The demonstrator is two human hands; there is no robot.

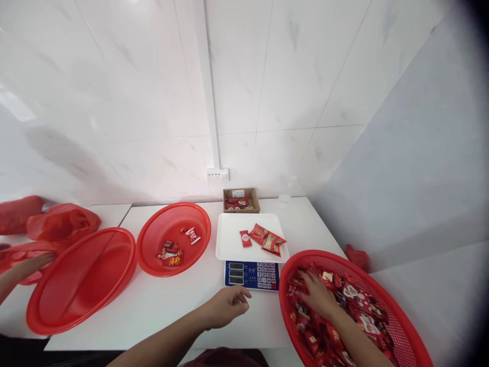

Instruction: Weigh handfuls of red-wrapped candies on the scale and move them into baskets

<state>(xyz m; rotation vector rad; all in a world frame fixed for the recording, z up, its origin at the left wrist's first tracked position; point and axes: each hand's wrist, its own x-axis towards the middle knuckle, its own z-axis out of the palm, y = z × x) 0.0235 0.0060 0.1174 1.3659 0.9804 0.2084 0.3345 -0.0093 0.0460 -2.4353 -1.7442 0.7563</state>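
Note:
My left hand (228,307) hovers over the table just in front of the scale (252,275), with nothing in it; its fingers are loosely bent and the thumb stands apart from the index finger. On the right, my right hand (318,294) reaches into a large red basket (414,334) full of red-wrapped snacks (357,300). Its fingers are spread over the packets, and the fingertips are partly hidden among them. A small red packet (245,238) and two larger red packets (272,241) lie on the scale's white tray (231,250).
A round red basket (143,237) holds several small snacks at centre left. Farther left, another red basket (120,285) stands tilted, with another person's hand (40,261) beside it and red bags (63,221) behind. A cardboard box (240,192) with packets sits against the wall.

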